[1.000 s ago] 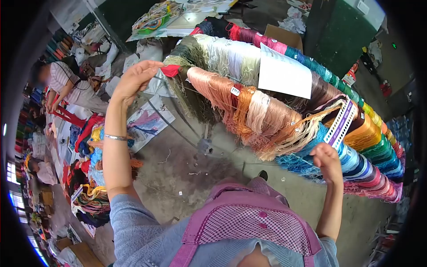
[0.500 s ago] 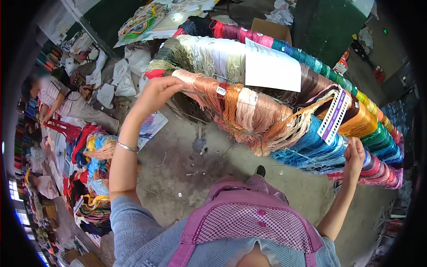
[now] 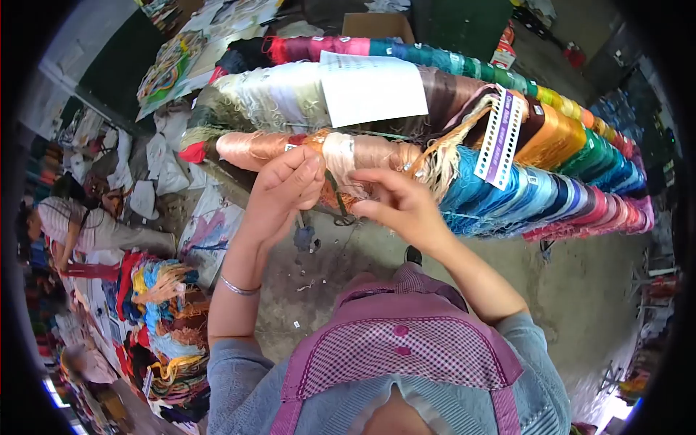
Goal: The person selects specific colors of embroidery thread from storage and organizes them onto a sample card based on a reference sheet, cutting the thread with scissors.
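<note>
In front of my chest, my left hand (image 3: 286, 190) is closed, its fingers pinching a dark green embroidery thread (image 3: 335, 192) that hangs down in a short bundle. Facing it, my right hand (image 3: 402, 206) has thumb and index finger apart, close beside the thread. Just behind both hands runs a rail of wound floss skeins (image 3: 384, 154) in peach, orange and cream. A purple and white thread card (image 3: 500, 141) with a row of holes lies on the blue and brown skeins, with orange and cream strands (image 3: 453, 148) looped at its left side.
A white paper sheet (image 3: 373, 90) rests over the middle rail. Behind it runs another rail of teal and pink skeins (image 3: 449, 64). To the left, a table carries heaps of coloured thread (image 3: 163, 312), and a person in a striped top (image 3: 72, 225) bends there. White sacks (image 3: 167, 163) lie on the floor.
Both hands have come together from far apart: the left moved right and down, the right moved left. The right hand's fingers have spread. The view has shifted slightly.
</note>
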A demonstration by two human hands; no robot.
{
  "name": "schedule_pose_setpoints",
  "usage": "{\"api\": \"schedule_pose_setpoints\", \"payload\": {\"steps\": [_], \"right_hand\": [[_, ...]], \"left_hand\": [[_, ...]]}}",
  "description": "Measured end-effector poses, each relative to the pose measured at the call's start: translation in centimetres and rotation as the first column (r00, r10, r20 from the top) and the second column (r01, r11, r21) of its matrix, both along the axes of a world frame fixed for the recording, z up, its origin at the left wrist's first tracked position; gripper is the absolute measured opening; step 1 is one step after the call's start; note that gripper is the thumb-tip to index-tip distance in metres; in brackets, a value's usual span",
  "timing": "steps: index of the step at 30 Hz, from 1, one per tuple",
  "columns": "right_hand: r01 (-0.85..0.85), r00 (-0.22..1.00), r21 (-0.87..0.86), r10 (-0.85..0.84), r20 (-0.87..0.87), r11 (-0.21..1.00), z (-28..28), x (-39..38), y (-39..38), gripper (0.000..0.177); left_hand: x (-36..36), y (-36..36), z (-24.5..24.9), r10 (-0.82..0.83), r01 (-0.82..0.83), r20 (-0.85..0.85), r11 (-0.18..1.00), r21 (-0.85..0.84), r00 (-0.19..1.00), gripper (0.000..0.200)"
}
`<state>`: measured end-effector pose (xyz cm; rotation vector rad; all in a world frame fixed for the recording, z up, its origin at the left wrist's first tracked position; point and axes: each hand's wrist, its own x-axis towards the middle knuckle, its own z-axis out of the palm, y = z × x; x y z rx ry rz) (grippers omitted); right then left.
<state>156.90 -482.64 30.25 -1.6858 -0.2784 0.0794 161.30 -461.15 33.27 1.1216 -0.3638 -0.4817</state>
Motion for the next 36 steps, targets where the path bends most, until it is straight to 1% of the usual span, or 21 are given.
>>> {"api": "schedule_pose_setpoints", "payload": {"steps": [3,4,5,7,9,10,12,13,16,17,20,22,23,25,28,29,31,32,34,35,36], "right_hand": [[-0.051,0.996,0.003,0.051,-0.068,0.999,-1.1,0.8,0.9,0.024],[-0.077,0.993,0.157,0.089,-0.072,0.985,-1.8,0.9,1.1,0.022],[-0.101,0.989,0.308,0.128,-0.07,0.946,-2.3,1.0,1.1,0.02],[-0.114,0.984,0.327,0.151,-0.092,0.938,-1.2,0.7,0.1,0.016],[-0.13,0.948,0.339,0.217,-0.233,0.932,-0.4,0.6,-1.0,0.013],[-0.126,0.948,0.34,0.215,-0.235,0.932,-0.5,0.7,-1.4,0.013],[-0.063,0.946,0.41,0.186,-0.265,0.91,-0.7,0.6,-2.0,0.012],[-0.031,0.951,0.445,0.164,-0.263,0.895,-0.8,0.6,-2.1,0.013],[0.041,0.959,0.514,0.11,-0.262,0.857,-0.7,0.2,-2.3,0.014],[0.046,0.959,0.514,0.107,-0.263,0.856,-0.8,0.1,-2.5,0.014],[0.036,0.981,0.445,0.054,-0.187,0.895,-1.1,0.0,-2.9,0.014],[0.095,0.993,0.249,-0.076,-0.085,0.964,-0.7,-0.4,-2.9,0.013],[0.098,0.993,0.249,-0.079,-0.086,0.963,-0.4,-0.5,-3.0,0.013],[0.169,0.985,0.067,-0.17,0.022,0.983,-0.1,-0.6,-3.1,0.01],[0.222,0.965,-0.001,-0.22,0.146,0.975,-0.4,-0.6,-3.3,0.008],[0.225,0.964,-0.001,-0.223,0.145,0.974,-0.6,-0.5,-3.3,0.008],[0.301,0.892,-0.091,-0.246,0.379,0.949,-1.3,-0.3,-3.3,0.009],[0.302,0.892,-0.092,-0.247,0.379,0.949,-1.3,-0.3,-3.5,0.009],[0.289,0.924,-0.076,-0.257,0.282,0.954,-1.3,-0.2,-3.8,0.01],[0.292,0.923,-0.076,-0.26,0.283,0.953,-1.1,-0.3,-3.9,0.01],[0.274,0.942,-0.033,-0.261,0.211,0.961,-0.7,-0.4,-4.0,0.01]], "left_hand": [[-0.1,-1.6,0.1,-0.013,0.013,-0.004,0.997,-0.075,1.0,0.017],[-0.1,-2.0,0.1,-0.013,0.013,-0.004,0.997,-0.078,1.0,0.017],[0.0,-2.3,0.1,0.049,-0.048,0.014,0.997,-0.063,0.999,0.017],[-0.1,-2.6,0.0,0.113,-0.111,0.03,0.993,-0.047,0.993,0.017],[-0.2,-2.7,-0.1,0.197,-0.212,0.128,0.971,0.115,0.972,0.017],[-0.4,-2.9,-0.2,0.194,-0.209,0.126,0.971,0.116,0.973,0.017],[-0.8,-3.2,-0.5,0.187,-0.3,0.407,0.925,0.235,0.894,0.007],[-0.7,-3.3,-1.2,0.169,-0.313,0.476,0.918,0.241,0.863,0.002],[-1.9,-4.4,-1.0,0.17,-0.405,0.512,0.826,0.392,0.842,0.007],[-2.2,-4.9,-0.7,0.167,-0.401,0.51,0.827,0.393,0.844,0.007],[-2.5,-6.0,-0.5,0.182,-0.444,0.52,0.781,0.439,0.835,0.009],[-2.4,-6.5,-0.8,0.202,-0.467,0.526,0.768,0.438,0.826,0.01],[-2.3,-6.6,-1.1,0.2,-0.465,0.525,0.769,0.439,0.827,0.01],[-2.0,-6.7,-1.8,0.174,-0.479,0.574,0.763,0.435,0.8,0.01],[-2.2,-7.6,-1.6,0.203,-0.5,0.567,0.749,0.435,0.798,0.008],[-2.1,-7.7,-1.7,0.201,-0.497,0.566,0.75,0.436,0.799,0.008],[-1.9,-7.9,-2.1,0.206,-0.466,0.531,0.779,0.419,0.822,0.007],[-1.9,-8.0,-2.3,0.205,-0.465,0.53,0.78,0.419,0.823,0.007],[-1.6,-8.2,-2.5,0.263,-0.438,0.446,0.827,0.353,0.856,0.007],[-1.8,-8.4,-2.6,0.26,-0.435,0.447,0.828,0.352,0.856,0.007],[-2.1,-8.7,-2.6,0.262,-0.473,0.506,0.809,0.349,0.822,0.01]]}}
